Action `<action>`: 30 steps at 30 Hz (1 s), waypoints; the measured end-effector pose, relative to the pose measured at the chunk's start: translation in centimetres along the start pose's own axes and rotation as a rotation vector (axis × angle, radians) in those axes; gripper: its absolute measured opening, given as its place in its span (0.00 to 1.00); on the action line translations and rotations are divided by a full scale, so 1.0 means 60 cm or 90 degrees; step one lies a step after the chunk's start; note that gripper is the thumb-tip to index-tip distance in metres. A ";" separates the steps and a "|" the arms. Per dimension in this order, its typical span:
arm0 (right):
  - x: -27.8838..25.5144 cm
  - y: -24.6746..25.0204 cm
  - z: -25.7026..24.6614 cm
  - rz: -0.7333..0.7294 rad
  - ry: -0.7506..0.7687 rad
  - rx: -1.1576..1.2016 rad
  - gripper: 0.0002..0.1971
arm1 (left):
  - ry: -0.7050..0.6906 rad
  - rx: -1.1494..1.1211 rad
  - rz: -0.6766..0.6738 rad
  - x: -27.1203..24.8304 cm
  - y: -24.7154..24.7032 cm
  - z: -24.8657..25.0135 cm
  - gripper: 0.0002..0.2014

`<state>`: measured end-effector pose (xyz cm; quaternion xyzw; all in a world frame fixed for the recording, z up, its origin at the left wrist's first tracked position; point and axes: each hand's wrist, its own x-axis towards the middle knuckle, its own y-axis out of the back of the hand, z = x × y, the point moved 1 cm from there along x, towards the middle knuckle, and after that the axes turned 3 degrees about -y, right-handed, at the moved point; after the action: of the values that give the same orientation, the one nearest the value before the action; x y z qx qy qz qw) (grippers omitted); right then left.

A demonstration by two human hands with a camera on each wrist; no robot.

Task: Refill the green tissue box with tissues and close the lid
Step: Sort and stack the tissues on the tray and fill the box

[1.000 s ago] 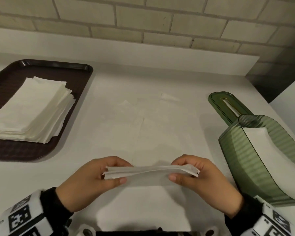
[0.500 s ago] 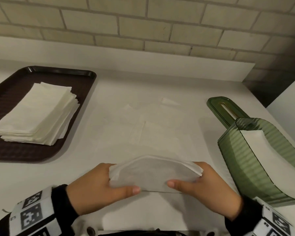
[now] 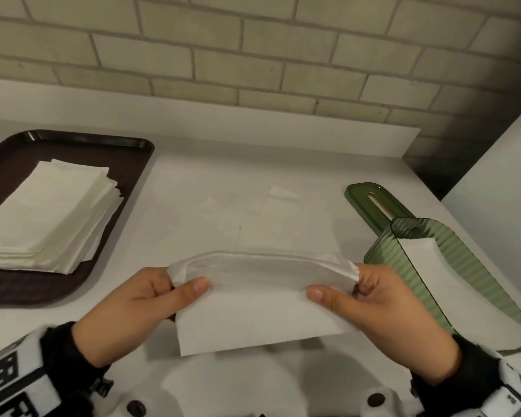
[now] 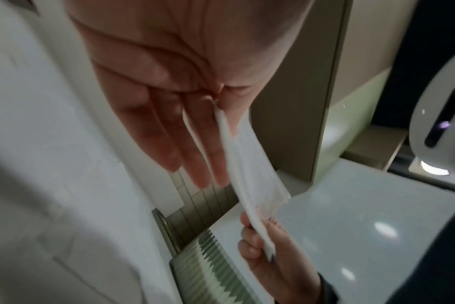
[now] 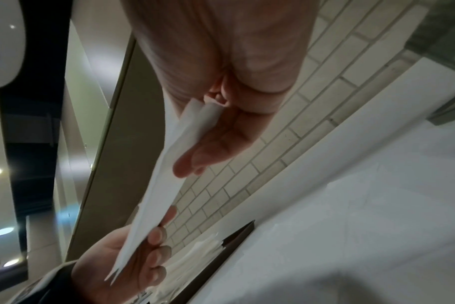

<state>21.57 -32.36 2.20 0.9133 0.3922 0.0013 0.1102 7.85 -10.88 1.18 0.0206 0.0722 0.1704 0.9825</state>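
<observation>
A small wad of tissues (image 3: 262, 299) hangs above the near edge of the white bench (image 3: 223, 176), pinched at its left end by the left hand (image 3: 133, 314) and at its right end by the right hand (image 3: 382, 314), thumbs on the near face and fingers behind. Just right of it the green tissue box (image 3: 385, 254) stands open on the bench with white tissue inside, and its slotted green lid (image 3: 370, 203) lies flat beyond it. Well to the left, a dark tray (image 3: 127, 164) carries a stack of tissues (image 3: 48, 215).
</observation>
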 end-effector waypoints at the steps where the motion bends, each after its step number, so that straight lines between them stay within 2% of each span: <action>1: -0.004 0.004 -0.002 0.007 -0.005 -0.013 0.13 | -0.012 0.003 -0.020 0.006 0.005 0.001 0.26; 2: -0.009 0.008 -0.005 0.008 -0.008 -0.035 0.15 | -0.023 0.006 -0.047 0.013 0.010 0.001 0.20; 3: -0.015 0.014 -0.006 0.002 -0.012 -0.067 0.17 | -0.037 0.023 -0.065 0.017 0.012 0.008 0.20; 4: -0.022 0.020 -0.010 -0.010 -0.018 -0.113 0.16 | -0.051 0.046 -0.094 0.026 0.016 0.010 0.27; 5: -0.029 0.028 -0.014 -0.023 -0.025 -0.170 0.15 | -0.061 0.060 -0.110 0.034 0.016 0.016 0.29; 6: -0.037 0.036 -0.015 -0.037 -0.042 -0.231 0.14 | -0.083 0.074 -0.118 0.044 0.013 0.023 0.24; 7: -0.047 0.045 -0.013 -0.048 -0.062 -0.285 0.14 | -0.103 0.086 -0.125 0.052 0.006 0.034 0.15; 8: -0.056 0.053 -0.015 -0.055 -0.077 -0.320 0.13 | -0.128 0.108 -0.130 0.058 -0.002 0.048 0.11; 10: -0.073 0.062 -0.021 -0.065 -0.085 -0.308 0.04 | -0.175 0.190 -0.145 0.078 -0.015 0.065 0.17; 13: -0.091 0.073 -0.024 -0.064 -0.108 -0.222 0.13 | -0.232 0.292 -0.230 0.100 -0.044 0.086 0.31; 16: -0.107 0.085 -0.027 -0.004 -0.120 -0.237 0.07 | -0.290 0.336 -0.287 0.118 -0.093 0.111 0.27; 19: -0.126 0.107 -0.027 0.068 -0.118 -0.248 0.09 | -0.315 0.311 -0.327 0.133 -0.143 0.136 0.18; 23: -0.160 0.155 -0.034 0.174 -0.115 -0.163 0.11 | -0.272 0.279 -0.346 0.165 -0.202 0.159 0.22; 25: -0.181 0.194 -0.034 0.245 -0.105 -0.097 0.13 | -0.291 0.345 -0.369 0.177 -0.239 0.168 0.17; 28: -0.211 0.250 -0.033 0.328 -0.074 -0.054 0.26 | -0.387 0.496 -0.398 0.189 -0.301 0.182 0.11; 30: -0.228 0.288 -0.033 0.384 -0.066 -0.003 0.18 | -0.434 0.588 -0.423 0.196 -0.346 0.189 0.09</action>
<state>24.30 -53.29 8.78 0.9871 0.0970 -0.0117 0.1270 27.39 -26.62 9.46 0.4691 -0.1749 -0.2059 0.8408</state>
